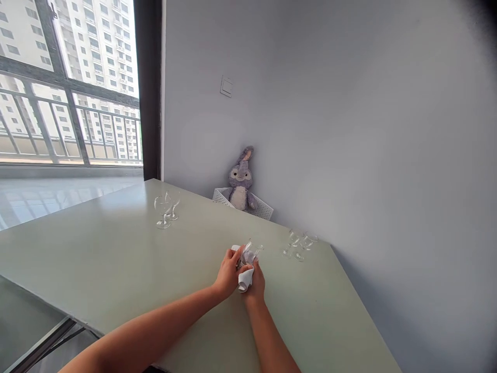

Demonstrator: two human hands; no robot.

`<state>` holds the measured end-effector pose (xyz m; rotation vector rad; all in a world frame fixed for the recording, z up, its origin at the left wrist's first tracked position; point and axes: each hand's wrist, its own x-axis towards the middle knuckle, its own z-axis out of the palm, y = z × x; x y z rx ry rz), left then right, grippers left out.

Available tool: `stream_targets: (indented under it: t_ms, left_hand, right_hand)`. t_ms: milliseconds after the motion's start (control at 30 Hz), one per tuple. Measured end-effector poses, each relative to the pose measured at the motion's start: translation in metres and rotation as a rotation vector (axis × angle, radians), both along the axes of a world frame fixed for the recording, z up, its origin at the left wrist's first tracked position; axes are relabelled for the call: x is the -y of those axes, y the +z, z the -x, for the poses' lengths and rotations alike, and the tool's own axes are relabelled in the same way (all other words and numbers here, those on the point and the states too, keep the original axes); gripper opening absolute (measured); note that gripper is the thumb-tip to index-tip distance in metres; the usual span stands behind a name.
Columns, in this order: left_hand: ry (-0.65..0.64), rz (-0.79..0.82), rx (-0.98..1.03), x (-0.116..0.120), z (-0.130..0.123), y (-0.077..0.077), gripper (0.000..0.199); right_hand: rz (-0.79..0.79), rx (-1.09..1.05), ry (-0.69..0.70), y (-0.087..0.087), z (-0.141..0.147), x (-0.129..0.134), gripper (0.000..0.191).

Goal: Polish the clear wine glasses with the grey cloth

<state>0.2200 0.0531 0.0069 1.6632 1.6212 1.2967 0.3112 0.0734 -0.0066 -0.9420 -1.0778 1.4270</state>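
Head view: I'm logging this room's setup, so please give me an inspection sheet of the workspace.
Surface: pale green table.
Things: stemmed glass wrapped in a white cloth; two back glasses and two right glasses stand on the table.
Clutter: plush rabbit in a white basket, beyond the far edge.
Hands: left hand and right hand both grip the cloth.
Cables: nothing seen.
Surroundings: grey wall with a switch; window facing apartment blocks.

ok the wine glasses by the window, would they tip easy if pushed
These wine glasses probably tip easily, with thin stems under wide bowls. The thin clear glass looks fragile, and the smooth table may let their feet slide.
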Motion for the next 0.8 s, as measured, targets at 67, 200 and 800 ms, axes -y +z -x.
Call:
stream_targets:
  t_ms: [67, 200, 800]
  left_hand:
    - [0.056, -0.066, 0.148, -0.002, 0.001, 0.000, 0.051]
    - [-0.040, -0.061, 0.539, -0.004, 0.013, 0.006, 0.051]
    - [-0.208, 0.414, 1.823, -0.006, 0.058, 0.034, 0.030]
  right_hand:
    - [0.023, -0.024, -0.076, 0.006, 0.010, 0.011, 0.045]
    - [-0.198, 0.125, -0.024, 0.019, 0.021, 0.030, 0.037]
    - [-1.154, 0.987, -0.058, 0.013, 0.016, 0.032, 0.044]
